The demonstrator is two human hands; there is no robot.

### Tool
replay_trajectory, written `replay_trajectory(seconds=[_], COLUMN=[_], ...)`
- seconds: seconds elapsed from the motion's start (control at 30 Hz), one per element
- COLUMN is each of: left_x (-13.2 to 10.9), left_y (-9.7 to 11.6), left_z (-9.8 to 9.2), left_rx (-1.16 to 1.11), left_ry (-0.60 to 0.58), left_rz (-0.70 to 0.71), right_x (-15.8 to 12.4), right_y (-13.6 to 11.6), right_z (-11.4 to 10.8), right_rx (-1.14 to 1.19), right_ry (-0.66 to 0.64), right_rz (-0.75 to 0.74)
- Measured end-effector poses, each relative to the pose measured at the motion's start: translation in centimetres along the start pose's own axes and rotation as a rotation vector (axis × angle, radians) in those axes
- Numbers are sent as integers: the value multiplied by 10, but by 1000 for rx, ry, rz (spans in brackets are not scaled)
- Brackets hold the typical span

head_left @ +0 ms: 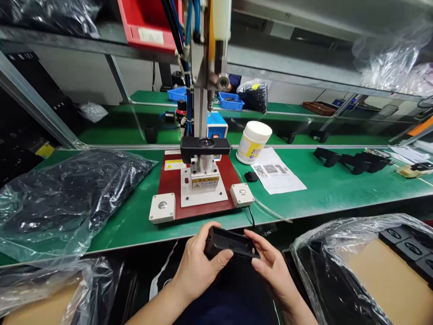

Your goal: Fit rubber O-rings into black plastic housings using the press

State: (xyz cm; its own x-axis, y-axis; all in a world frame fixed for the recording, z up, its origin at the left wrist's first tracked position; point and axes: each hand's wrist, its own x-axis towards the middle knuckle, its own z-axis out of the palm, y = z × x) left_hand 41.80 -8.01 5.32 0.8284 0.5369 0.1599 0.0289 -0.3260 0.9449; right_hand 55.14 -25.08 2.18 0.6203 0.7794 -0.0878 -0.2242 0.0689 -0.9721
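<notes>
Between my two hands, just in front of the bench edge, is a black rectangular plastic housing (pixel 233 241) with its hollow side facing up. My left hand (pixel 199 262) grips its left end, thumb along the near wall. At the right end my right hand (pixel 270 266) pinches it between thumb and fingers. Beyond them a press machine (pixel 204 167) stands on a red base plate, and a similar black part (pixel 205 146) rests on its metal fixture. White button boxes (pixel 162 207) (pixel 242 194) sit at the base's front corners.
A clear plastic bag of dark parts (pixel 64 194) covers the bench's left side. Right of the press are a white tub (pixel 253 142), a printed sheet (pixel 279 174) and several black parts (pixel 355 160). Plastic-lined boxes (pixel 372 262) flank me. A red bin (pixel 150 27) sits overhead.
</notes>
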Motion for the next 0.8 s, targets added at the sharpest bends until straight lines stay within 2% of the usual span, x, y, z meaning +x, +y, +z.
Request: replay_trajectory(seconds=[0.13,0.23,0.33,0.47,0.53,0.63,0.8], left_x=[0,11,40,97,125,157,174], left_y=[-2,4,20,46,54,56,47], left_z=[-9,-25,-48,-83,-98,-112,-110], left_rx=[122,221,317,423,457,446,216], left_ry=[173,257,323,379,383,375,311], left_rz=[209,351,508,653,659,619,456], right_x=[17,39,70,122,148,179,201], right_y=[-23,-53,-89,-132,-147,-157,-155], right_z=[5,18,33,51,58,64,67], right_rx=[-109,-259,-420,-578,-629,-657,-636], right_ry=[-89,-124,-153,-134,-95,-56,-62], right_rz=[-88,-276,-532,-795,-862,-871,-848])
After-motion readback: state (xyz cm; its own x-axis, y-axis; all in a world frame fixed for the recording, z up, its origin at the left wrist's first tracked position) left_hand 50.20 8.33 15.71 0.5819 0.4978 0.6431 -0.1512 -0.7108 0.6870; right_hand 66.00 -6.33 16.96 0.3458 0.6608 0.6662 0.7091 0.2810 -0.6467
